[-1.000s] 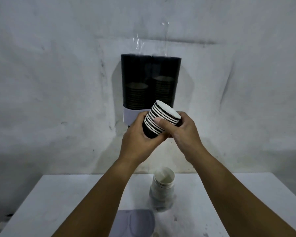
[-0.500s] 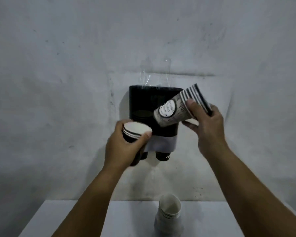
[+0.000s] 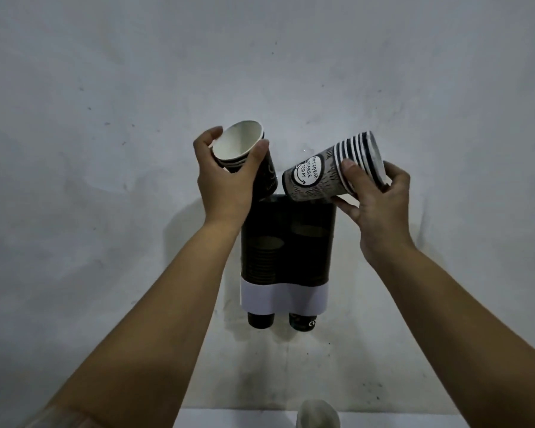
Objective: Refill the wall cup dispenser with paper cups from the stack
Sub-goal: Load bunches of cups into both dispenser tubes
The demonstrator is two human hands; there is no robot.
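Both arms are raised at the wall, each hand carrying cups above the dispenser [image 3: 288, 242]. The left hand [image 3: 226, 180] has its grip curled round a short stack of dark cups [image 3: 244, 152], thumb on the near side of the rim and fingers wrapped round the far side; the white open mouth tilts toward the person, and the base points down at the dispenser's left tube, just under the heel of that hand. Just beside that grip, to its right, the right hand [image 3: 374, 205] pinches a longer stack of patterned cups [image 3: 331, 168] near the striped rims, thumb on top, fingers underneath. That stack lies nearly on its side, base aimed down and left toward the other grip, its lower end right above the dispenser's top edge; whether it touches I cannot tell. A round label on it reads something about smiling today.

Below both grips, the dark two-tube dispenser hangs on the grey wall [image 3: 105, 118], part-filled, with a white band [image 3: 283, 299] across its lower part and one cup bottom poking out beneath each tube. Far beneath the right grip, a pale cup stack [image 3: 318, 413] stands on the table [image 3: 229, 420] at the frame's bottom edge.
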